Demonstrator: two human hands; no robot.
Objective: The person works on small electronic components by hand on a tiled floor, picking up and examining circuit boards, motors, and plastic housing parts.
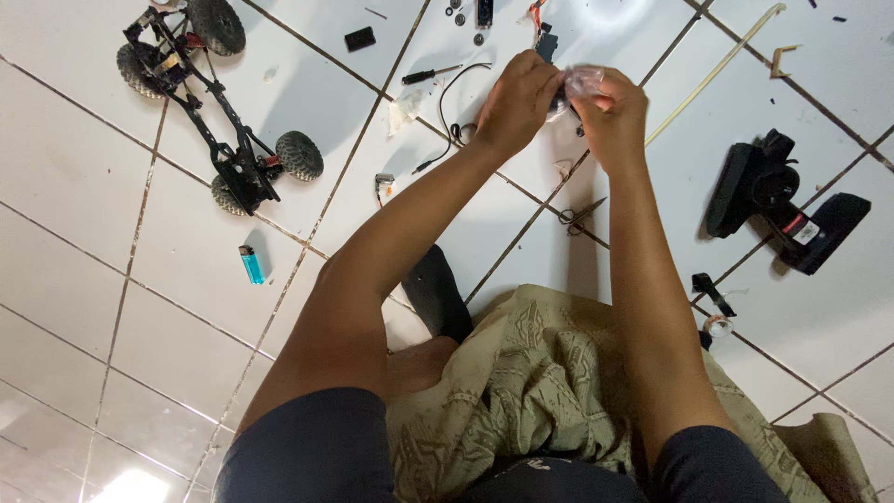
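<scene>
Plastic bag, small and clear, sat pinched between both hands above the white tiled floor; the left hand and right hand were closed on it together. Opening it seemed the step in hand, calling for a careful pull apart. Scissors lay just below, a screwdriver and toy car frame further left.

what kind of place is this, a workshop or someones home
Probably a home floor used as a hobby repair spot. The person sits on white floor tiles, both hands on a small clear plastic bag. A stripped toy car chassis, a screwdriver and a blue lighter lie around.
</scene>
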